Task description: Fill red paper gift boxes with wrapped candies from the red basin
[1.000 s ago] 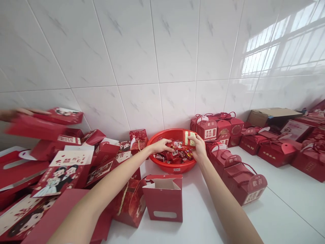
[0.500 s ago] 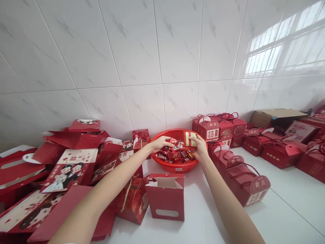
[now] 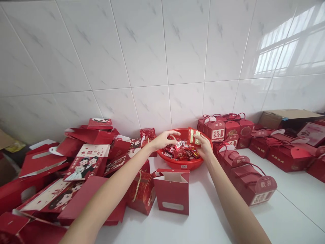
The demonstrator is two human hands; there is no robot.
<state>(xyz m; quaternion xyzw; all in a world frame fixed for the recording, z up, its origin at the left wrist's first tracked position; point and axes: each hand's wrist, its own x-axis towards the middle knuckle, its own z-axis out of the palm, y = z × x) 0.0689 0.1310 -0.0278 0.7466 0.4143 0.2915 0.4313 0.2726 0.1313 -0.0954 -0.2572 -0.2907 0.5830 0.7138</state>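
Note:
A red plastic basin [image 3: 183, 165] stands near the wall with many small wrapped candies [image 3: 180, 152] in it. Over its left side is my left hand [image 3: 165, 139], thumb and fingers curved toward each other; whether anything is between the fingertips is too small to tell. At the basin's right side, my right hand [image 3: 204, 145] grips a red and yellow packet [image 3: 194, 136]. In front of the basin an open-topped red box [image 3: 172, 193] stands upright, with a patterned red box with a rope handle [image 3: 142, 193] on its left.
Unfolded and flat red boxes [image 3: 88, 162] are heaped on the left. Closed red boxes with cord handles [image 3: 248, 179] stand in rows on the right, and a brown carton [image 3: 286, 117] is behind them. A tiled wall [image 3: 152, 51] rises behind the basin.
The view has turned slightly left, so the scene sits further right. My right hand has raised the packet a little, and my left hand has lifted slightly off the candies.

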